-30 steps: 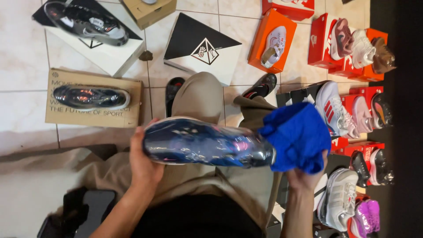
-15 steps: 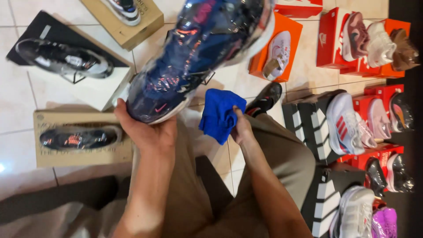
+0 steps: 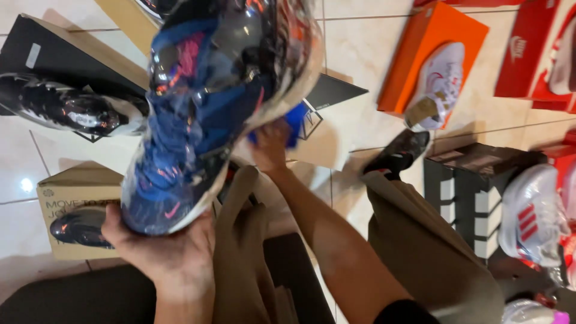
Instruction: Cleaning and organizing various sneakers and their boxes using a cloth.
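- The left hand (image 3: 157, 249) is cupping the heel of a blue sneaker (image 3: 210, 102) wrapped in clear, shiny film, with the palm turned up under the heel and the fingers curling around its sides.
- The sneaker is rising away from that hand, slanting up and to the right, so that its toe end is filling the top middle of the view, close to the camera.
- The right hand (image 3: 271, 147) is sitting just under the sneaker's front part, closed around a bunched blue cloth (image 3: 295, 120) and pressing it against the underside of the shoe; the fingers themselves are largely hidden behind the sneaker.
- The forearm of that hand is running down to the lower right, between the person's knees in tan trousers (image 3: 420, 246).
- On the tiled floor (image 3: 360, 60) below, a black-and-white sneaker (image 3: 66, 108) is lying on a dark box at the left, well apart from the hands.
- A dark wrapped shoe (image 3: 81, 227) is resting on a brown cardboard box (image 3: 72, 180) just left of the left hand.
- A white sneaker (image 3: 441, 84) is leaning on an orange box (image 3: 432, 36) at the upper right.
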